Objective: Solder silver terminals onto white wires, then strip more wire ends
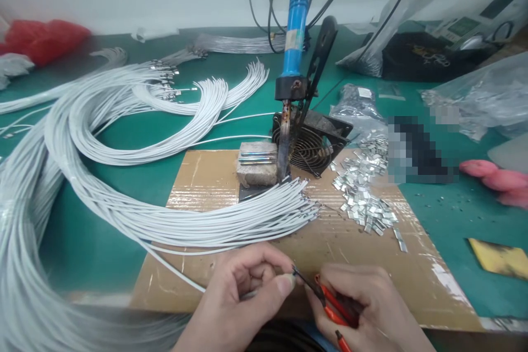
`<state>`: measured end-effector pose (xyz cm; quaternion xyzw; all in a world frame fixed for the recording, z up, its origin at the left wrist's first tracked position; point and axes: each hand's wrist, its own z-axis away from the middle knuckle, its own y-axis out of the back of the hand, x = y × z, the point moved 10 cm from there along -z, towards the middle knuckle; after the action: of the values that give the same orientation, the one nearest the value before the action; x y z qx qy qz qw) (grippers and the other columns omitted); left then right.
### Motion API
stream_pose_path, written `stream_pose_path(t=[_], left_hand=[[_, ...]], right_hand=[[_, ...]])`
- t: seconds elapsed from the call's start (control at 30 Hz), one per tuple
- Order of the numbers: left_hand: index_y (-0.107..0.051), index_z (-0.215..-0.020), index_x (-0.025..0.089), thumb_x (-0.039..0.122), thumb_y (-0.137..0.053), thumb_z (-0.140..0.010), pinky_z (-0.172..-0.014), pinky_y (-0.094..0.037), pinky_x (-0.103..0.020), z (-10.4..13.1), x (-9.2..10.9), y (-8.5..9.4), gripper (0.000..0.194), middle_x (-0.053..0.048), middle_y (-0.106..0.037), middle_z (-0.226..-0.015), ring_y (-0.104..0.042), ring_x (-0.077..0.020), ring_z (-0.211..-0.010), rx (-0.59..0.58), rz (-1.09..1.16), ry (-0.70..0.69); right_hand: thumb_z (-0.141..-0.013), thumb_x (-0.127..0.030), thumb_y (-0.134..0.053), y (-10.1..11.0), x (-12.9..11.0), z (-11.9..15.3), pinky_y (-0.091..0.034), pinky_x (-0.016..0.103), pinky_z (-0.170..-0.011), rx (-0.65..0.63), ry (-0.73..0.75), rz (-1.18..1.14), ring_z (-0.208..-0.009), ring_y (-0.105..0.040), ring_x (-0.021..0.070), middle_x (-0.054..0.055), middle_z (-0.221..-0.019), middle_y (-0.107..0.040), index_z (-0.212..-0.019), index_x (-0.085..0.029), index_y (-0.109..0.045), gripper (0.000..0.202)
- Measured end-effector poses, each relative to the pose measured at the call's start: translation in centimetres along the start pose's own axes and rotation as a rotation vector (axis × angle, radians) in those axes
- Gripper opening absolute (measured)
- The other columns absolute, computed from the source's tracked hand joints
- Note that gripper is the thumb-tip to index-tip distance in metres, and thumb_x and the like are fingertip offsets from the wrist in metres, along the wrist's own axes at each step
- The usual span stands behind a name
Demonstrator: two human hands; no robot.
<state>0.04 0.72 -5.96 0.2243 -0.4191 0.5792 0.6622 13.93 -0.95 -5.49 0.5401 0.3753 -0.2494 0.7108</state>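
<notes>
My left hand [251,302] pinches the end of a single white cable [177,270] between thumb and forefinger, low over the cardboard. Orange-handled pliers [336,308] are wrapped in my right hand [371,297]. Their dark, narrow tip meets the cable end at my left fingertips; the small part there is too tiny to make out. Just beyond my hands lies a thick bundle of white cables [231,225], its cut ends pointing right. Small silver metal pieces [367,192] lie in a loose pile past my right hand.
A blue-handled soldering iron [297,22] stands tip down beside a grey block [258,168] and a black fan [309,146]. Cardboard [424,275] covers the green table [94,225]. More curved cable bundles [103,137] fill the left. A yellow sponge [499,258] and plastic bags [487,88] lie right.
</notes>
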Motion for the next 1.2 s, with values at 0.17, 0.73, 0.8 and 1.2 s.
stream_pose_path(t=[0.17, 0.73, 0.8, 1.2], left_hand=[[-0.072, -0.082, 0.015, 0.047, -0.085, -0.074, -0.059, -0.024, -0.024, 0.1, -0.1, 0.1, 0.036, 0.006, -0.042, -0.060, -0.034, -0.0106, -0.059, 0.008, -0.016, -0.002], [-0.072, -0.082, 0.014, 0.051, -0.084, -0.076, -0.058, -0.024, -0.023, 0.2, 0.0, -0.1, 0.040, 0.004, -0.046, -0.062, -0.035, -0.0107, -0.060, -0.004, -0.030, -0.002], [-0.068, -0.081, 0.015, 0.056, -0.082, -0.077, -0.056, -0.023, -0.023, 0.1, -0.1, 0.0, 0.044, 0.005, -0.047, -0.062, -0.035, -0.0101, -0.059, -0.002, -0.015, 0.000], [-0.058, -0.075, 0.017, 0.042, -0.072, -0.084, -0.057, -0.028, -0.022, 0.4, -0.2, -0.9, 0.030, 0.003, -0.050, -0.064, -0.040, -0.0112, -0.060, 0.003, -0.214, -0.047]], right_hand=[[-0.080, -0.016, -0.055, -0.4, 0.1, 0.0, -0.023, 0.026, -0.049, -0.064, -0.042, -0.001, -0.055, -0.032, 0.0102, -0.006, -0.061, -0.033, -0.064, -0.023, -0.023, 0.036], [-0.091, -0.032, -0.057, 1.6, 1.5, 0.4, -0.021, 0.027, -0.050, 0.227, -0.145, -0.088, -0.056, -0.028, 0.0109, -0.005, -0.059, -0.027, -0.060, -0.021, -0.027, 0.044], [-0.092, -0.047, -0.059, 2.2, 2.7, 0.8, -0.023, 0.028, -0.052, 0.303, -0.260, -0.176, -0.057, -0.030, 0.0120, -0.004, -0.059, -0.030, -0.057, -0.021, -0.034, 0.050], [-0.090, -0.051, -0.066, -1.4, 0.1, -1.2, -0.023, 0.024, -0.045, 0.118, -0.275, -0.595, -0.049, -0.033, 0.0090, -0.005, -0.053, -0.039, -0.058, -0.020, -0.045, 0.050]])
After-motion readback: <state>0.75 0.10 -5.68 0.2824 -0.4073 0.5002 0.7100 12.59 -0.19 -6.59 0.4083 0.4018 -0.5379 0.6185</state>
